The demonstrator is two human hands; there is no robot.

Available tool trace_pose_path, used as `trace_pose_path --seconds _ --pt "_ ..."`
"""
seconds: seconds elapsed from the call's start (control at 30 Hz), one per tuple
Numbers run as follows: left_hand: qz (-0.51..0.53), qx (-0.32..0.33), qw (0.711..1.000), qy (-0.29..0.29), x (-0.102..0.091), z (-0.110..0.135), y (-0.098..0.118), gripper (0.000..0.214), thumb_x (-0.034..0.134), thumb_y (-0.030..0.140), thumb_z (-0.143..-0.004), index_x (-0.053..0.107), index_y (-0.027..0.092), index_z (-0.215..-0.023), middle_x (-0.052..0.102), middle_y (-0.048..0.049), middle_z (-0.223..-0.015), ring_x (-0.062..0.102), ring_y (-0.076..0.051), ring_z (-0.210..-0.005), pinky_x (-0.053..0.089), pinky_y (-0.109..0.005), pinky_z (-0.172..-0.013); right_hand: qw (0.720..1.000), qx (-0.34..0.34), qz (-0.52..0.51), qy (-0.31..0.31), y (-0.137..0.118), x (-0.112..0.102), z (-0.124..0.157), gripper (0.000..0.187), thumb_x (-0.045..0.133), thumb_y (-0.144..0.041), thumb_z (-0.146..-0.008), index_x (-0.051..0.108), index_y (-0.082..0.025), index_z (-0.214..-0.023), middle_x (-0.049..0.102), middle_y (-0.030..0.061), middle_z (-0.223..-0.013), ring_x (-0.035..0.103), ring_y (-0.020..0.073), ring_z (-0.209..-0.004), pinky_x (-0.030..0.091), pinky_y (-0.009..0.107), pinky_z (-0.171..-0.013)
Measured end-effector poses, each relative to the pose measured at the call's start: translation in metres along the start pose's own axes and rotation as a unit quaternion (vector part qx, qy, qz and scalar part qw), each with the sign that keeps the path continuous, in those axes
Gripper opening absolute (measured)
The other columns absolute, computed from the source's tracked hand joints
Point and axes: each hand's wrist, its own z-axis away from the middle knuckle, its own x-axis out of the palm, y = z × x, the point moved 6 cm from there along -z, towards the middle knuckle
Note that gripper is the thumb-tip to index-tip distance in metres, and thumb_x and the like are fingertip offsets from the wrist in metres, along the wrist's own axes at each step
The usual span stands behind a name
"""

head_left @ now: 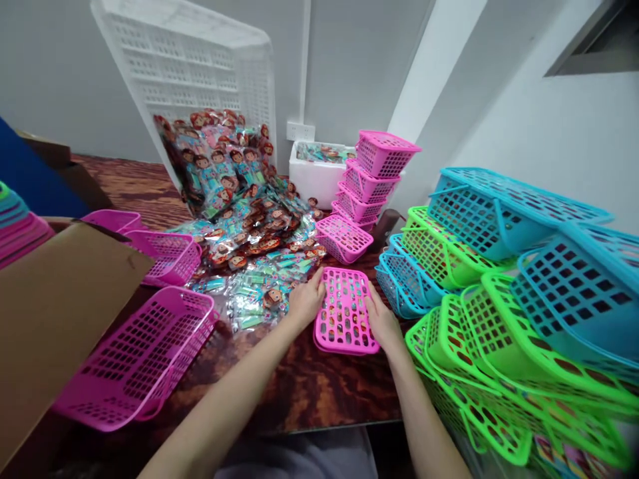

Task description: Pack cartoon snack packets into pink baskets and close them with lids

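A pink plastic basket [347, 313] with a perforated lid stands on the dark wood-patterned table in front of me. Small colourful contents show through the holes of its lid. At its left edge, my left hand [307, 299] grips the rim, fingers partly hidden by the basket. My right hand [382, 320] holds the opposite edge. Close to my left hand lies a big heap of clear packets [259, 226] printed with cartoon figures. Just beyond the held basket sits another lidded pink basket [344, 236].
Lidded pink baskets [382, 156] are stacked behind. Blue baskets [519, 206] and green baskets [479, 326] pile up on the right. Open pink baskets [142, 356] and a cardboard box [64, 319] stand left. A white crate [184, 66] leans behind the packets, beside a white foam box [317, 183].
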Motion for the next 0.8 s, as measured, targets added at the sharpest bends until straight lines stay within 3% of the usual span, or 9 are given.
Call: trace_pose_path --seconds 0.07,0.13,0.27,0.4,0.57,0.8 --pt "0.014 0.002 1.0 -0.015 -0.001 0.001 0.0 0.05 0.036 0.036 -0.101 0.041 0.029 -0.15 0.074 -0.0075 -0.11 0.068 -0.027 -0.104 0.046 -0.036 -0.092 1.0 0.009 -0.025 0.013 0.002 0.002 0.011 0.056 0.027 -0.043 -0.1 0.033 -0.029 -0.154 0.064 0.0075 -0.133 0.066 0.0247 -0.107 0.051 0.036 -0.088" --pt "0.032 0.008 0.999 -0.03 0.0 0.008 -0.001 0.052 0.039 0.035 -0.1 0.039 0.029 -0.151 0.072 -0.0072 -0.117 0.067 -0.028 -0.106 0.047 -0.036 -0.093 0.999 0.026 -0.014 0.019 0.0 0.003 0.017 0.057 0.027 -0.042 -0.1 0.031 -0.028 -0.155 0.066 0.0089 -0.13 0.068 0.0256 -0.102 0.051 0.038 -0.086" --pt "0.078 0.025 0.996 -0.035 0.004 0.047 -0.005 0.056 0.04 0.038 -0.099 0.033 0.028 -0.154 0.064 -0.0068 -0.133 0.063 -0.028 -0.116 0.046 -0.036 -0.097 0.999 0.042 0.019 0.016 -0.005 0.002 0.019 0.057 0.027 -0.041 -0.101 0.031 -0.027 -0.155 0.072 0.0117 -0.115 0.07 0.0282 -0.092 0.05 0.04 -0.082" --pt "0.152 0.045 0.987 0.001 0.012 0.077 -0.01 0.046 0.031 0.035 -0.103 0.05 0.022 -0.143 0.063 -0.0078 -0.133 0.06 -0.025 -0.119 0.044 -0.035 -0.102 1.0 0.017 -0.003 0.015 -0.003 0.003 0.014 0.055 0.03 -0.041 -0.101 0.039 -0.025 -0.152 0.07 0.0118 -0.122 0.069 0.0299 -0.1 0.049 0.04 -0.087" --pt "0.208 0.063 0.976 0.011 0.018 0.077 -0.011 0.042 0.033 0.034 -0.103 0.057 0.021 -0.135 0.066 -0.008 -0.128 0.061 -0.023 -0.115 0.044 -0.035 -0.101 0.997 -0.024 -0.061 0.027 0.002 0.003 0.01 0.053 0.036 -0.038 -0.099 0.045 -0.022 -0.149 0.059 0.0098 -0.139 0.065 0.0277 -0.114 0.048 0.036 -0.096" --pt "0.219 0.005 0.975 0.024 0.02 0.075 -0.009 0.042 0.036 0.041 -0.101 0.057 0.02 -0.131 0.065 -0.0087 -0.13 0.06 -0.026 -0.116 0.044 -0.038 -0.1 0.993 -0.024 -0.119 0.009 0.013 0.003 0.001 0.053 0.042 -0.037 -0.097 0.048 -0.017 -0.146 0.057 0.0094 -0.14 0.059 0.0254 -0.125 0.043 0.035 -0.105"
